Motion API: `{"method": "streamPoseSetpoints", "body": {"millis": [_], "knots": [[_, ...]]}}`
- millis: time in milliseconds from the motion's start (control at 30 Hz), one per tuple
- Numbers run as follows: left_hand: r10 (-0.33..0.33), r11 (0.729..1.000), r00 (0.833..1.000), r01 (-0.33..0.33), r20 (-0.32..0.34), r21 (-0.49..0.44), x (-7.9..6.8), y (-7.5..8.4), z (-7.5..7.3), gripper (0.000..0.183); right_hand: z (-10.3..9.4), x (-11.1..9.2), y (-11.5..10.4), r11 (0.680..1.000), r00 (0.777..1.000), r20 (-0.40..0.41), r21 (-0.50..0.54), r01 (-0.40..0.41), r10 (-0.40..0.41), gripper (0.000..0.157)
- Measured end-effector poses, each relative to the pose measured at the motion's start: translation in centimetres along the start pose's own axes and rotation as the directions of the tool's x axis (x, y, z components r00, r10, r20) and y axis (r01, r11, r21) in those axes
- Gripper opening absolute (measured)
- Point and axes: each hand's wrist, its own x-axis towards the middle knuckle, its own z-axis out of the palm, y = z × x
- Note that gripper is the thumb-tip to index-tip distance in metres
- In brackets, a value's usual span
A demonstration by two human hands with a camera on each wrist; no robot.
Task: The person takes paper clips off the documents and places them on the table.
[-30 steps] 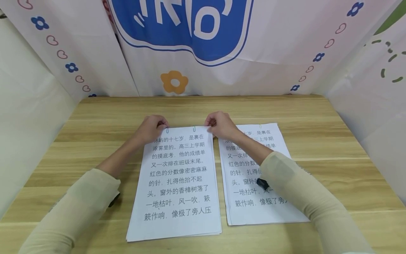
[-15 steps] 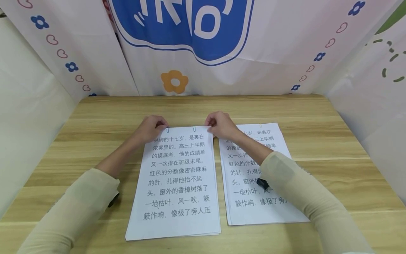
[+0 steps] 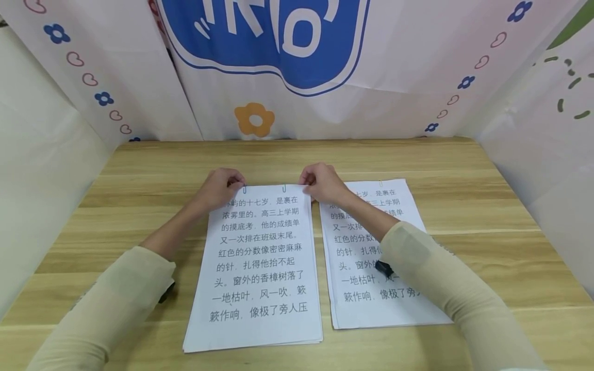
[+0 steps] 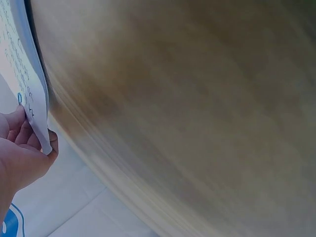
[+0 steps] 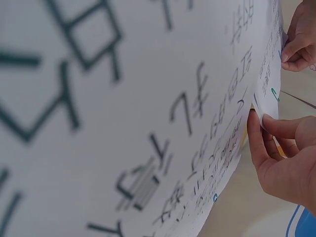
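Left fingers (image 3: 237,174) and right fingers (image 3: 305,176) pinch the left paper stack (image 3: 258,268) at both top corners, tabletop (image 3: 297,156) stretching beyond.

“十七岁” on left paper stack (image 3: 257,268), “红色” on right paper stack (image 3: 355,252), cropped white lettering (image 3: 300,51) on banner (image 3: 264,54)

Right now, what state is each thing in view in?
left paper stack: printed side up, clipped at top
right paper stack: printed side up, clipped, partly hidden
left hand: pinching left paper stack's top left corner
right hand: pinching its top right corner
table: under both stacks
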Motion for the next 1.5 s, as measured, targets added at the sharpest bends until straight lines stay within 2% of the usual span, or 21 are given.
{"method": "streamPoseSetpoints", "body": {"millis": [167, 367, 733, 1233, 1500], "knots": [[-0.016, 1.000, 1.000, 0.016, 0.003, -0.010, -0.07, 0.06, -0.06, 0.016, 0.01, 0.00, -0.05, 1.000, 1.000, -0.008, -0.025, 0.015, -0.015, 0.013], [-0.001, 1.000, 1.000, 0.001, -0.011, -0.009, -0.06, 0.05, -0.08, 0.016, 0.01, 0.03, -0.04, 0.999, 0.999, -0.016, -0.039, 0.034, -0.034, 0.013], [-0.006, 1.000, 1.000, 0.006, -0.015, -0.004, 0.09, 0.01, 0.05, 0.016, -0.15, 0.04, -0.15, 0.999, 1.000, -0.013, -0.035, 0.027, -0.027, 0.013], [-0.064, 0.998, 0.998, 0.064, -0.004, -0.026, -0.04, 0.04, 0.07, 0.017, -0.06, 0.10, -0.03, 0.999, 1.000, -0.017, -0.033, 0.019, -0.019, 0.014], [-0.065, 0.997, 0.998, 0.064, -0.015, -0.040, -0.03, 0.13, 0.17, 0.016, -0.06, -0.02, -0.11, 1.000, 1.000, -0.017, -0.025, 0.015, -0.015, 0.013]]}}
